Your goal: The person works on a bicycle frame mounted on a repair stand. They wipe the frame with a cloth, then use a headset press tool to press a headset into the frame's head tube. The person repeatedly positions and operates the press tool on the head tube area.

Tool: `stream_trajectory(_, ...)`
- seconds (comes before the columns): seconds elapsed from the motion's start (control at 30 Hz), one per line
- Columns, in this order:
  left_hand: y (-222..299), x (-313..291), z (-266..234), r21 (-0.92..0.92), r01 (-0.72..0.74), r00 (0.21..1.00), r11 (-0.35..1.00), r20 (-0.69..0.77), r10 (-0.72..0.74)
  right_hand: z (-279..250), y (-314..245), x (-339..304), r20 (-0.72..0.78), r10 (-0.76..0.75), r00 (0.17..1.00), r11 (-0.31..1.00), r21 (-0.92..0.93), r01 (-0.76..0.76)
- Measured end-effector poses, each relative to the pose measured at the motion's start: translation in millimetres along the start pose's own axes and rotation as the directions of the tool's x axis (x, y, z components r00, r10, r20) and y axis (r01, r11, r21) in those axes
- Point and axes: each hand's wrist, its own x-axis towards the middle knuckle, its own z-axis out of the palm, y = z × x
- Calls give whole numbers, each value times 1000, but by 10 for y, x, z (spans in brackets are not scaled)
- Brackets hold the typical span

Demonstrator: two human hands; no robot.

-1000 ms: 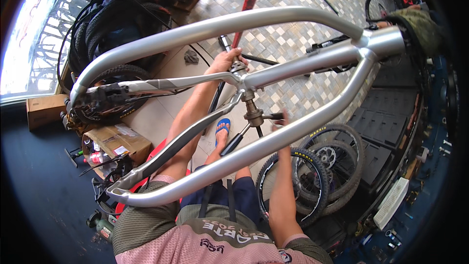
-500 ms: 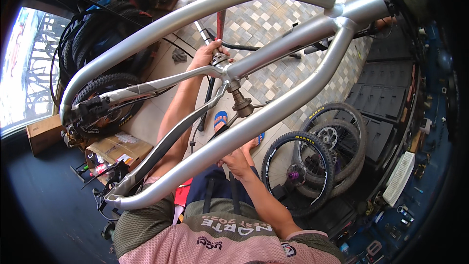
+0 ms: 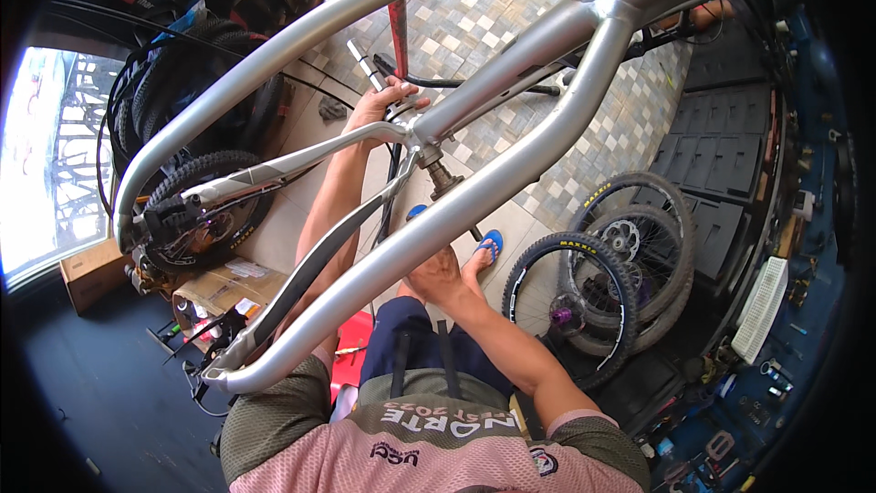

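Note:
A silver bicycle frame (image 3: 301,27) hangs in front of me, its thick tubes crossing the whole view. My left hand (image 3: 379,105) is closed around a thin silver tube where several tubes meet near the middle. My right hand (image 3: 438,276) sits just under the lower thick tube (image 3: 474,201), fingers curled against its underside. A short threaded part (image 3: 443,175) sticks out of the junction between the hands. A derailleur and cassette (image 3: 178,219) hang at the frame's left end.
Two knobby bike wheels (image 3: 584,297) lean at the right over dark floor mats. More tyres (image 3: 173,100) pile up at the left. Cardboard boxes (image 3: 219,288) and small tools lie at lower left. A red stand post (image 3: 394,0) rises behind on the tiled floor (image 3: 630,128).
The frame has shifted up and to the right in view. My right hand dropped from the middle junction to the underside of the lower tube. My left hand kept its grip.

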Motion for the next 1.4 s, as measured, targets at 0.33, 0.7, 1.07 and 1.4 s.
stream_trajectory(0.33, -31, -42, 30, 19, -49, 999, 999, 12, 49, -386, 234, 218, -127, -59, 990, 856, 503, 116)
stream_trajectory(0.7, -38, 12, -60, 3, -100, 993, 995, 64, 100, -780, 1077, 336, -190, 799, 570, 320, 937, -137)
stream_trajectory(1.07, -81, 121, -203, 32, -103, 994, 994, -41, 104, 174, 1957, 424, 505, 836, 214, -491, 863, -120)
stream_trajectory(1.4, -26, -6, -74, 50, -139, 990, 989, -30, 140, 794, 1701, -158, -254, 701, 667, 699, 434, -569)
